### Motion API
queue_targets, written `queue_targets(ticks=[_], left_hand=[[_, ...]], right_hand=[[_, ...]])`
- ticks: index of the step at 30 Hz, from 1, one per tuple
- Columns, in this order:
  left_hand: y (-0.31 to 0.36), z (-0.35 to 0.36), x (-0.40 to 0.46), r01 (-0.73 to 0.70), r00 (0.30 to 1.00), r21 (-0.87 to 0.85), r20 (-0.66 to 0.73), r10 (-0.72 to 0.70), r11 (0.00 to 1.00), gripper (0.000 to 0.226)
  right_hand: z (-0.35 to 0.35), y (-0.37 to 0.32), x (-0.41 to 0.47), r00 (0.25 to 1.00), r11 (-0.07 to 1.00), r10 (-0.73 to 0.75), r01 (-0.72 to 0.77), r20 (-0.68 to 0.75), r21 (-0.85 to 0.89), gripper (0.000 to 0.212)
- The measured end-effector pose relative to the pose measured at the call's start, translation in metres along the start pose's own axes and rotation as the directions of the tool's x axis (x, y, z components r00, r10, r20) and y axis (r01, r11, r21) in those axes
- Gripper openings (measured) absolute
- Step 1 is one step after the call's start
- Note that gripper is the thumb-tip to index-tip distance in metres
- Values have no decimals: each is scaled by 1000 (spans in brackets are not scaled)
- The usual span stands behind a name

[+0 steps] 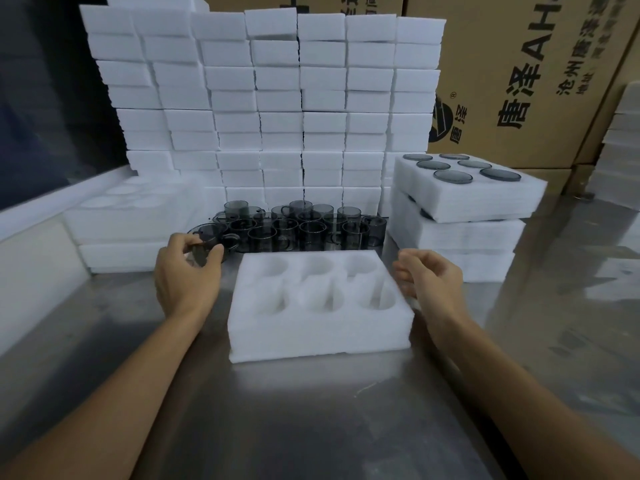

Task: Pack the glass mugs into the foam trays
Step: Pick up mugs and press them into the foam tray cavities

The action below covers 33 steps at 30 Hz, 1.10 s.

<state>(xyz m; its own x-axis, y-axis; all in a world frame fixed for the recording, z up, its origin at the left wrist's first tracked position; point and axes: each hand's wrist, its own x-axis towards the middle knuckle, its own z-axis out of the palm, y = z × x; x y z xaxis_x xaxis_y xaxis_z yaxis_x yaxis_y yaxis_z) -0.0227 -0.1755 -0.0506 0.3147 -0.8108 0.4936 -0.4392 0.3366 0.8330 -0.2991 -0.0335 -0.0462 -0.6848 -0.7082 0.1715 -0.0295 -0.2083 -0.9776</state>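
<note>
Steel table (311,427): left hand (185,275) grips a mug (207,249); right hand (429,282) (loosely curled) holds nothing.

A foam tray (320,323) lies mid-worktop (311,427), between the hands. Behind it stand the mugs (294,226), and behind those a wall of foam blocks (277,98). Right of the mugs sit stacked trays (464,216); cartons (536,81) stand behind them.

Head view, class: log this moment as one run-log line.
left hand: grips smoky grey glass mug | right hand: loosely curled, empty, beside tray | white six-pocket foam tray: all pockets empty
</note>
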Motion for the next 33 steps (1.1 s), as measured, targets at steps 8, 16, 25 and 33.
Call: queue_targets(ticks=[8, 16, 25, 33], left_hand=[[44, -26, -29, -376, 924, 57, -53, 379, 925, 25], [78, -22, -70, -738, 672, 104, 25, 741, 666, 30], [87, -19, -85, -762, 639, -8, 155, 753, 648, 33], [92, -17, -79, -369, 776, -382, 375, 507, 847, 62]], right_hand=[[16, -37, -34, 901, 874, -415, 434, 127, -218, 7], [26, -41, -53, 881, 913, -272, 363, 388, -185, 24], [26, -44, -51, 840, 915, -301, 388, 452, -112, 10], [26, -48, -51, 899, 957, -223, 275, 378, -89, 19]])
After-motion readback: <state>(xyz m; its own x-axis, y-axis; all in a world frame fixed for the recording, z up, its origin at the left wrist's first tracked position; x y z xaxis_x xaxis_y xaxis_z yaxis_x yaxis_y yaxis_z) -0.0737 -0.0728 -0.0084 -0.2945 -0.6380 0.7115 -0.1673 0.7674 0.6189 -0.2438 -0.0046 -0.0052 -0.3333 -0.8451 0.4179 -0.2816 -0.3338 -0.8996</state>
